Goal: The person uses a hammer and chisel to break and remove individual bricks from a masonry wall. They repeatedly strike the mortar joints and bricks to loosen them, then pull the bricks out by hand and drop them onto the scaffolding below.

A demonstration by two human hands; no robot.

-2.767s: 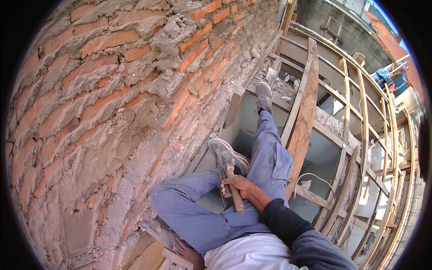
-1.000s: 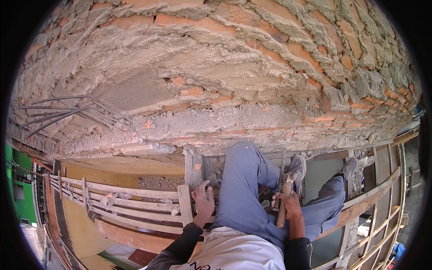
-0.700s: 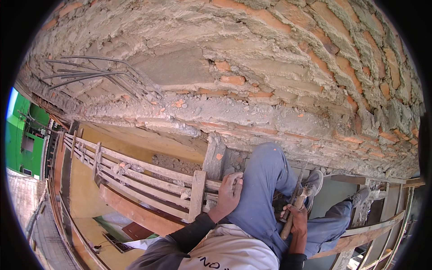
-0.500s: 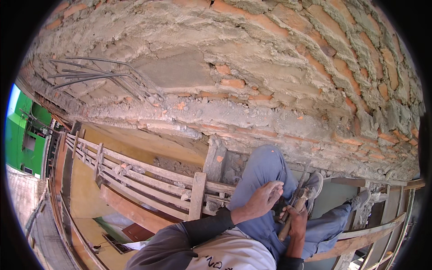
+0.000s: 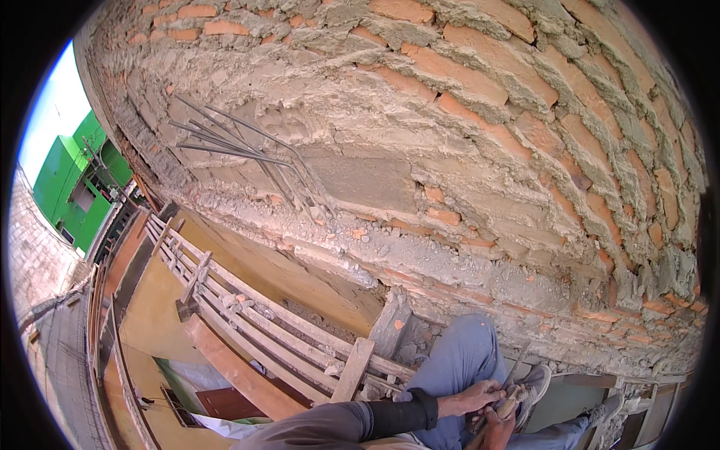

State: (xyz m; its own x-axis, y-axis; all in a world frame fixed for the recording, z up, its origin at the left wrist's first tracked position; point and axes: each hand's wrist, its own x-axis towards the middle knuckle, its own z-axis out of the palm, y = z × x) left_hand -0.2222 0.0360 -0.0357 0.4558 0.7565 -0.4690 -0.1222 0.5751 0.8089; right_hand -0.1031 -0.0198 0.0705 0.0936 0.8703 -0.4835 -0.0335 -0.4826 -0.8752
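Observation:
My right hand (image 5: pixel 498 430), low in the view beside my raised knee, is closed around a wooden-handled tool (image 5: pixel 508 409). The tool's head is too small and covered to make out. A thin metal rod (image 5: pixel 516 367) sticks up from the same spot, in front of my shoe (image 5: pixel 535 385). Just above the right hand, my left hand (image 5: pixel 472 398) has its fingers drawn together at the tool and rod. What lies between those fingers is hidden. A dark sleeve (image 5: pixel 401 416) covers the left forearm.
A rough brick and mortar wall (image 5: pixel 480 127) rises ahead, with bent steel bars (image 5: pixel 240 142) jutting out at the left. A rubble-strewn ledge (image 5: pixel 420 255) runs along its foot. Wooden scaffold rails (image 5: pixel 277 322) slope down left, over a drop. A short post (image 5: pixel 391 322) stands by my knee.
My left hand has come down from above the knee to the right hand, its spread fingers now drawn together. The view has tilted, shifting the wall and rails.

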